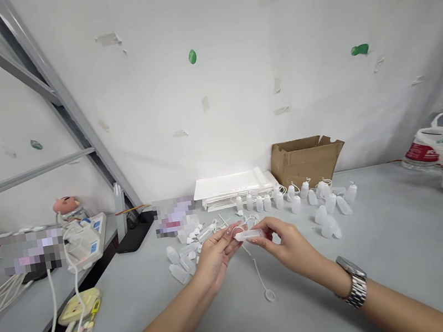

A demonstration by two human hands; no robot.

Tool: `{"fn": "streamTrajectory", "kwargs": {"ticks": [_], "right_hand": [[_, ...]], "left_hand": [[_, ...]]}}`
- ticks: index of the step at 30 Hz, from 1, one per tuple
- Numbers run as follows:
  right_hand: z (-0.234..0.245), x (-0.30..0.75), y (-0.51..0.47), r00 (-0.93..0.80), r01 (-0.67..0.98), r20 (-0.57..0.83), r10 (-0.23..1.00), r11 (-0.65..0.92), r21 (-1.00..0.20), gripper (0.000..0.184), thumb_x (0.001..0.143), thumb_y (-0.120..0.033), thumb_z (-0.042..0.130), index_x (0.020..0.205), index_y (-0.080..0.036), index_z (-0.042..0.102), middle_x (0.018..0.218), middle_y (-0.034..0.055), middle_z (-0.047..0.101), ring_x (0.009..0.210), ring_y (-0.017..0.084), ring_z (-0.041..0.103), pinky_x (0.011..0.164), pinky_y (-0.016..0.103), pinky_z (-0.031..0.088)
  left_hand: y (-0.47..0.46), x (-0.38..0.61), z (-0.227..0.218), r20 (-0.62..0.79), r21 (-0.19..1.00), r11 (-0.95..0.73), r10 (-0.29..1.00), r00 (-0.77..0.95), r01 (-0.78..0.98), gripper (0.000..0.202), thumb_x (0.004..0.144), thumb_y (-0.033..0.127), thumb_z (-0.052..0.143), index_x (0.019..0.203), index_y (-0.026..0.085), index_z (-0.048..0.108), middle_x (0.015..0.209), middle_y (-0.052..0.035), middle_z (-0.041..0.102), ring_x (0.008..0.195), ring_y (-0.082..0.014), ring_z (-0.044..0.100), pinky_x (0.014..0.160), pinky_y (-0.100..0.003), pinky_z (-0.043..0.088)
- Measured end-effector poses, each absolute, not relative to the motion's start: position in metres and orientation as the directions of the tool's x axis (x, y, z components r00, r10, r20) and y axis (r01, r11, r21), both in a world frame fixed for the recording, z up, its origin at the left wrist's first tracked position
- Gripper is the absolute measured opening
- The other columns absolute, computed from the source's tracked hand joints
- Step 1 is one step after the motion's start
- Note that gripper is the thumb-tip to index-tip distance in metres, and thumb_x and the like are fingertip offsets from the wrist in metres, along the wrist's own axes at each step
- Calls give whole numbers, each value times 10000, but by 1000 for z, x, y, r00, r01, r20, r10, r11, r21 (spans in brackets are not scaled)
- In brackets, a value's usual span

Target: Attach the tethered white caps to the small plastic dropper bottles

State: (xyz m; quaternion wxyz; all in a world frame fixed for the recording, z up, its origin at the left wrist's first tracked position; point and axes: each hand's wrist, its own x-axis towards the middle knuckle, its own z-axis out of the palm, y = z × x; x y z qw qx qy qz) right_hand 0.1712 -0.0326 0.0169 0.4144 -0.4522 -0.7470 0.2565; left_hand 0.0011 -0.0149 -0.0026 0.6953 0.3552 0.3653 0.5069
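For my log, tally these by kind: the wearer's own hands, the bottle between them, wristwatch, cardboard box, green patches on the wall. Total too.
Hands: 2 (left hand, right hand)
Bottle between them: 1
Wristwatch: 1
Cardboard box: 1
Green patches: 3
Total: 8

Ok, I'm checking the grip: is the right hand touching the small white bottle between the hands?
Touching. In the head view, the right hand has the small white bottle pinched at one end, with no gap showing there.
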Motion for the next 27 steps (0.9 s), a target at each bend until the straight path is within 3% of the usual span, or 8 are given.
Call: {"fn": "streamTrajectory", "kwargs": {"ticks": [7,11,16,20,27], "right_hand": [[14,168,-32,-203,373,396,896,444,-814,207,803,-399,519,797,-194,550,675,5,562,623,140,506,603,269,419],[21,172,-30,-136,243,277,951,303,-921,277,776,-465,529,761,-189,545,604,-14,552,565,131,512,544,257,415],[23,173,-28,-129,180,235,964,255,-950,302,752,-486,549,765,-184,547,606,-10,554,546,126,511,522,256,420],[21,173,-27,-151,178,241,959,267,-947,298,758,-479,544,757,-181,547,611,-6,554,548,124,506,527,257,418],[20,174,-27,-204,190,230,951,269,-944,304,760,-481,538,752,-177,548,582,-10,554,544,126,508,532,261,413]], "left_hand": [[-18,5,4,-98,875,180,975,199,-449,246,763,296,588,930,128,653,1013,-84,675,981,-184,601,951,-315,407],[-19,1,17,8,964,13,997,76,-265,398,781,456,496,959,123,620,1085,-130,633,1037,-257,560,761,-338,509],[-17,-5,18,134,991,-136,987,83,15,374,780,482,467,795,139,614,839,-111,679,853,-232,618,539,-246,490],[-15,-5,16,190,979,-200,968,162,50,331,790,442,472,709,151,606,700,-70,640,712,-178,612,490,-215,451],[-15,-10,19,210,967,-234,954,212,95,247,761,375,533,683,162,631,660,-38,609,609,-136,565,492,-210,436]]}}
